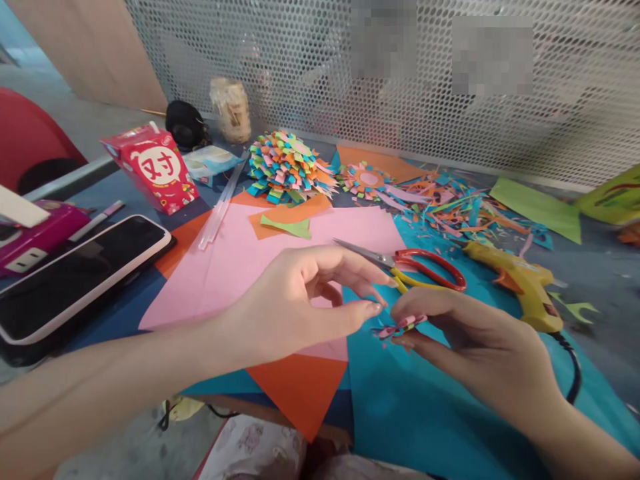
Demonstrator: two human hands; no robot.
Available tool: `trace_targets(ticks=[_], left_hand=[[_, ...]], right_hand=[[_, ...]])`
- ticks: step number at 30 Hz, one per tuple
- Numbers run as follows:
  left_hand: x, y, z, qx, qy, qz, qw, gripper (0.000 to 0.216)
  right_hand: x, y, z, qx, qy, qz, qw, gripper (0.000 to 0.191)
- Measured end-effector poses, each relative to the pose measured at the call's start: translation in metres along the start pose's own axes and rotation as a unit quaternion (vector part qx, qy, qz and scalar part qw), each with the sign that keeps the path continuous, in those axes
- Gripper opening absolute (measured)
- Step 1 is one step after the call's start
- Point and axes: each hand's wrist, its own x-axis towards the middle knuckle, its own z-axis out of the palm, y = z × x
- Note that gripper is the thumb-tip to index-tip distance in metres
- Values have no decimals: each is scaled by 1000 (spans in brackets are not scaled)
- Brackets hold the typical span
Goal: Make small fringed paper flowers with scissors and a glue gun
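Observation:
My right hand (475, 343) pinches a small folded pink paper piece (400, 327) between thumb and fingers, just above the blue paper sheet (415, 407). My left hand (300, 297) hovers beside it with fingers spread, its fingertips almost touching the piece, holding nothing. Red-and-yellow-handled scissors (415, 267) lie shut on the paper just beyond both hands. A yellow glue gun (525, 283) rests to the right of the scissors.
Pink (235, 260) and orange (300, 393) sheets overlap on the table. A multicoloured paper ball (287, 167), a small paper flower (367, 179) and scattered paper scraps (450, 207) lie further back. A phone (75, 273), a red carton (155, 170) and glue sticks (220, 207) sit at left. Mesh wall (320, 67) behind.

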Motion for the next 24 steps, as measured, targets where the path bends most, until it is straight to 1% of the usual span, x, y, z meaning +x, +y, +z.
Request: trace_targets(ticks=[4,7,14,19,24], left_hand=[[-2,4,1,5,-5,9,1000,17],[-3,6,1,17,-9,11,1000,18],[-2,5,2,35,26,14,999,13],[-2,4,3,27,-2,7,1000,15],[-3,2,3,18,-9,-10,1000,16]], right_hand=[[0,0,-1,7,-8,11,1000,15],[0,0,-1,9,-8,6,1000,13],[-2,1,-1,-6,-1,-2,1000,11],[0,1,1,14,-9,-7,1000,17],[1,-1,0,10,-11,3,1000,20]])
